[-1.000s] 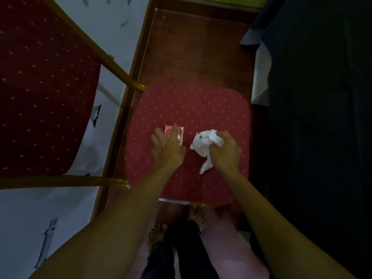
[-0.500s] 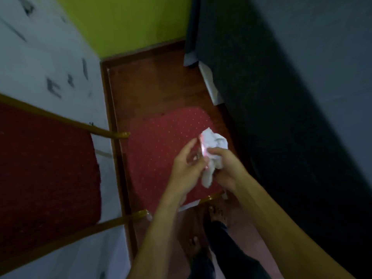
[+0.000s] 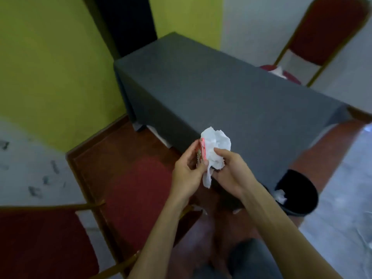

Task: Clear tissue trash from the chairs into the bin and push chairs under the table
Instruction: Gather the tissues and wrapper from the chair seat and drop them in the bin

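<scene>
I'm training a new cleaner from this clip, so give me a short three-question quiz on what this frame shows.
1. True or false: the black bin is empty.
2. Multiple choice: what does the left hand hold? A) a small red packet B) a cup C) nothing
3. Short answer: where is there more white trash yet to clear?

Key
1. False: a white tissue already lies inside it.
2. A: the red packet is pinched in its fingers, right beside the crumpled tissue that the right hand grips.
3. On the seat of the far chair beyond the grey-covered table, where something white shows.
</scene>
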A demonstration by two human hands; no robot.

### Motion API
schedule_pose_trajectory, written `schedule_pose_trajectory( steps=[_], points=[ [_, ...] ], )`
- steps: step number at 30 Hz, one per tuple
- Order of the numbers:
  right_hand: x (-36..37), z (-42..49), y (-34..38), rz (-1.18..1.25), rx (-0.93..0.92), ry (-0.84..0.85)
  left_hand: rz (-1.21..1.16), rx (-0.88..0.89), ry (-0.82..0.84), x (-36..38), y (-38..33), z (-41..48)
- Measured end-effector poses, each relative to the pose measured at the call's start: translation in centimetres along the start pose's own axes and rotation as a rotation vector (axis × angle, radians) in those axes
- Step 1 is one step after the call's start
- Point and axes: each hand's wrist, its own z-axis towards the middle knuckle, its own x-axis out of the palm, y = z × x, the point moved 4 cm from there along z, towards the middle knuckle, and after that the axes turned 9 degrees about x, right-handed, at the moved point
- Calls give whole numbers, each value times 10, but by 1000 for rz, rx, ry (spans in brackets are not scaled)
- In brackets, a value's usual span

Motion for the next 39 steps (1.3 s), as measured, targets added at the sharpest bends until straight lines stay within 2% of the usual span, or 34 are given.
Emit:
schedule_pose_trajectory(
  steps=[5,9,13,18,23,28,33,36,39],
  points=[
    [-86,-52,60,77,-180,-155,2,-13,165,109,-20,14],
    [-162,-83,97,92,-256,-320,-24,-72,282,206,-14,20],
    [-249,-100,127,108,-194,-496,-3,-146,344,300,5,25],
    [-354,-97,148,83,-99,-606,44,-345,402,388,62,26],
    [-438,-52,133,58,66,-646,139,-543,286,432,146,27],
    [-538,34,81,18,182,-733,226,-727,334,464,281,33],
    [-649,139,13,75,248,-788,321,-752,416,498,438,50],
    [-699,185,-24,-27,295,-816,387,-751,483,507,512,48],
    [-732,208,-48,-160,335,-856,426,-794,477,506,554,51]
  ],
)
